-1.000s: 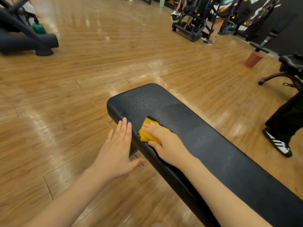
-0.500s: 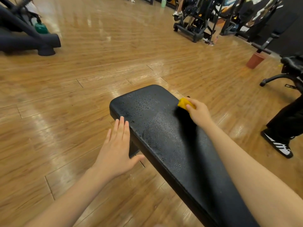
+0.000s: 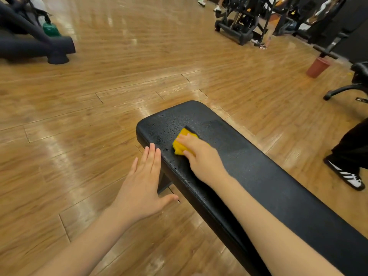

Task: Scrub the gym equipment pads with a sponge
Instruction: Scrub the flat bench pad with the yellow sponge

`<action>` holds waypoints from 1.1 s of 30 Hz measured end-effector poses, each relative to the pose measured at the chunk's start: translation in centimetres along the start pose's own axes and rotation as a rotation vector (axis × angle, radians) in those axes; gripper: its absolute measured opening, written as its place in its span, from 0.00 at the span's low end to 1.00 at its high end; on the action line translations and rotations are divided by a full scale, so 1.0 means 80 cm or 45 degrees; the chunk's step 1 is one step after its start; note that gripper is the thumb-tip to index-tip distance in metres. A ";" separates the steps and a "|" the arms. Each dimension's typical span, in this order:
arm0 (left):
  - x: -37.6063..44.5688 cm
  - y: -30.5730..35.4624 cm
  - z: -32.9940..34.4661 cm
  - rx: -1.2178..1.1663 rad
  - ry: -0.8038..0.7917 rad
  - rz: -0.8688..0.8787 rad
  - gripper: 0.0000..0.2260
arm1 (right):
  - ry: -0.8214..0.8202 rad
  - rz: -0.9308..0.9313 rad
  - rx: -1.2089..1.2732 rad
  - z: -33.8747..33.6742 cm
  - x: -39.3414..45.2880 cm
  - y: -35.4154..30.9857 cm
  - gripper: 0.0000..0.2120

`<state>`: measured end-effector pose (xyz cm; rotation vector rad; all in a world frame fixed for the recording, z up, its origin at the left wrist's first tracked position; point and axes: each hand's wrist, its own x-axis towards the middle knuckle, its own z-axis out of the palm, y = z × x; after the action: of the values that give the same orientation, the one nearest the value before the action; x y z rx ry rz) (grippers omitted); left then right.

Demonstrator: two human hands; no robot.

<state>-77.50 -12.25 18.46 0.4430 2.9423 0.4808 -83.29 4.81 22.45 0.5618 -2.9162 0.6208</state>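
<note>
A long black padded bench (image 3: 258, 170) runs from the middle of the view to the lower right, its far end beaded with water drops. My right hand (image 3: 201, 156) presses a yellow sponge (image 3: 180, 144) flat on the pad near its left edge. Only the front part of the sponge shows past my fingers. My left hand (image 3: 142, 182) is flat and open with fingers together, resting against the bench's left side, holding nothing.
Glossy wooden floor (image 3: 99, 116) surrounds the bench. A dark machine base (image 3: 49, 46) with a green bottle (image 3: 50, 29) sits far left. Exercise machines (image 3: 239, 22) stand at the back. A reddish bucket (image 3: 317, 67) is at right, and a person's leg and striped shoe (image 3: 348, 176) stand beside the bench.
My right hand swept the sponge from the pad's left edge across to the right edge, then back to the left part of the pad. My left hand stayed put.
</note>
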 end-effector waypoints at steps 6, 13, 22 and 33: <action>0.001 -0.001 0.004 -0.065 0.074 0.027 0.50 | -0.080 -0.227 0.130 0.005 -0.051 -0.007 0.18; -0.001 -0.002 0.002 -0.043 0.059 -0.016 0.47 | -0.114 -0.140 0.464 -0.018 -0.085 -0.009 0.17; 0.011 -0.003 0.000 -0.143 0.125 -0.123 0.50 | 0.178 0.353 0.209 -0.059 0.082 0.092 0.17; 0.029 -0.004 0.010 -0.311 0.201 -0.139 0.55 | -0.029 0.294 -0.128 -0.010 0.080 0.038 0.22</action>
<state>-79.62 -11.62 17.39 0.2237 2.9792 0.8845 -90.34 5.61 23.15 0.2240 -3.0380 0.4894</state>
